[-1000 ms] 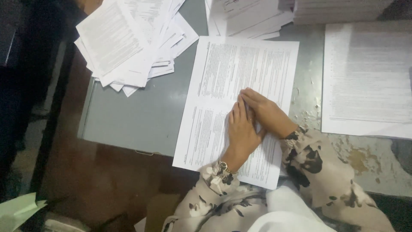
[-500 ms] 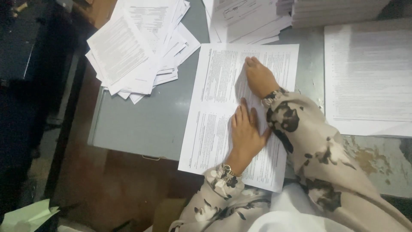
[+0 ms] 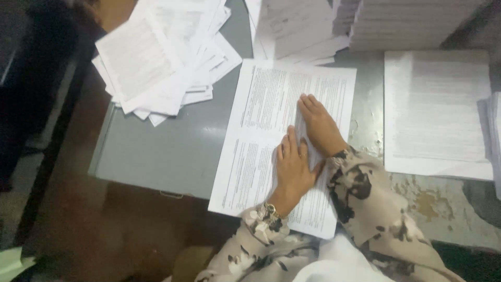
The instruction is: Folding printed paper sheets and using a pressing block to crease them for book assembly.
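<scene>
pressing flat on the printed sheet (image 3: 261,141) lying on the grey table (image 3: 172,151), the left hand (image 3: 293,169) and right hand (image 3: 319,125) rest fingers straight and together, gripping nothing; a loose paper pile (image 3: 156,62) sits nearby.

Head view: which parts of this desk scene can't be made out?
- Print on the sheet: too small and blurred to read.
- Middle of that sheet: covered by the left hand and right hand.
- Paper stacks at the top: cut off by the frame edge.
- Loose pile: lower sheets hidden by the upper ones.
- Left side of the view: too dark to tell what is there.
</scene>
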